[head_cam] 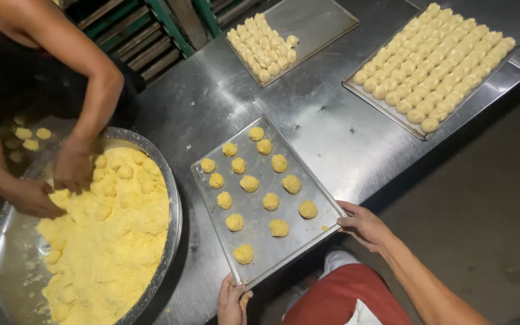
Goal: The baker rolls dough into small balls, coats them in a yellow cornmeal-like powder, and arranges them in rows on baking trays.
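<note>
Two hands grip the flat rectangular metal baking tray of yellow dough balls at the near steel table edge: left hand at its near corner, right hand on its right rim; keeping it level should stop them rolling.

Steel table in a dim workroom

A shiny metal table reflects overhead light; dark grey floor lies past its right edge, green racks beyond its far-left corner.
</note>
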